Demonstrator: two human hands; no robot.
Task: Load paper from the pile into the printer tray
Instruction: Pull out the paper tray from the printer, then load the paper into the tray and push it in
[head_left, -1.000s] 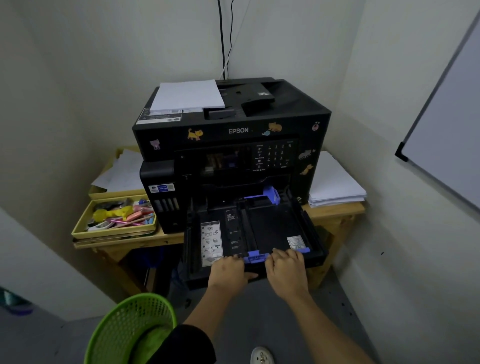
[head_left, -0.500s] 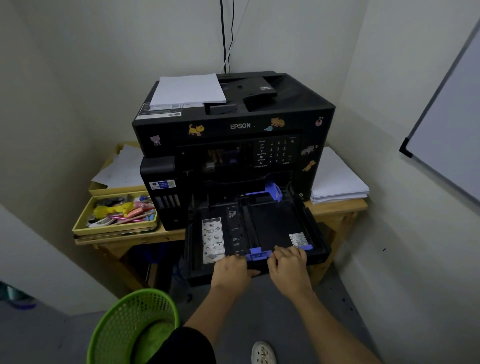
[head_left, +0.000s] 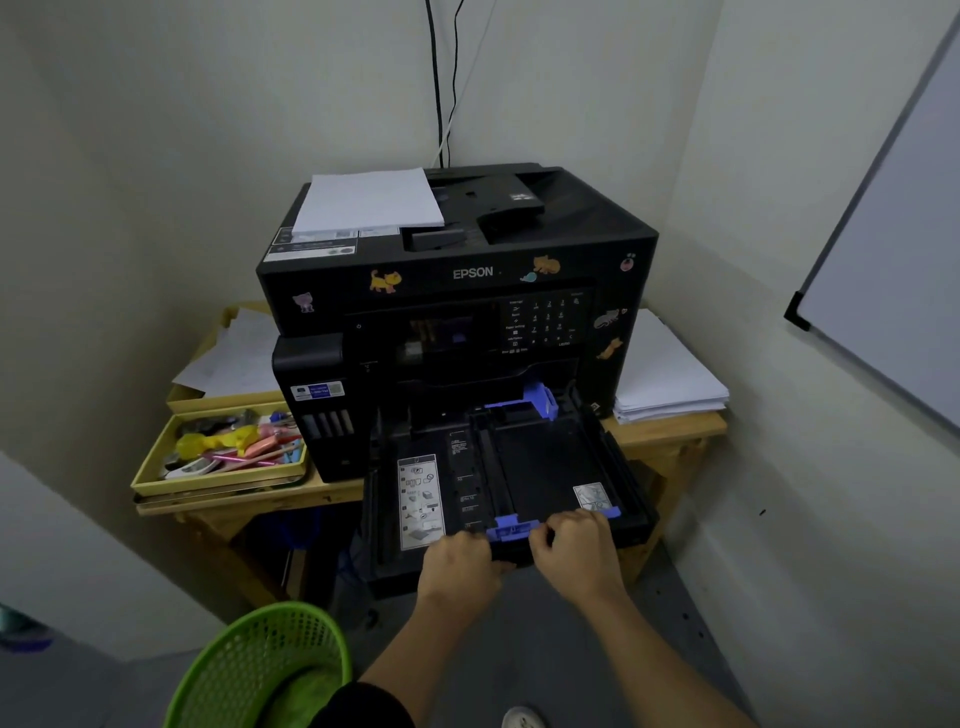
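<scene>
Your left grip (head_left: 457, 566) is curled over the front lip of the pulled-out tray (head_left: 545, 467); your right grip (head_left: 576, 551) is clamped on the blue guide (head_left: 511, 530) just beside it. The paper pile (head_left: 670, 374) lies on the bench (head_left: 670, 428) right of the printer (head_left: 467, 273), well apart from both. A green basket (head_left: 260, 670) stands under your left arm

Forearms (head_left: 654, 654) stretched forward, left grip (head_left: 460, 564) and right grip (head_left: 576, 551) side by side, fingers (head_left: 584, 521) curled

Pale walls (head_left: 156, 156), wooden table (head_left: 670, 431), grey floor (head_left: 519, 639), perhaps a whiteboard (head_left: 893, 270).
</scene>
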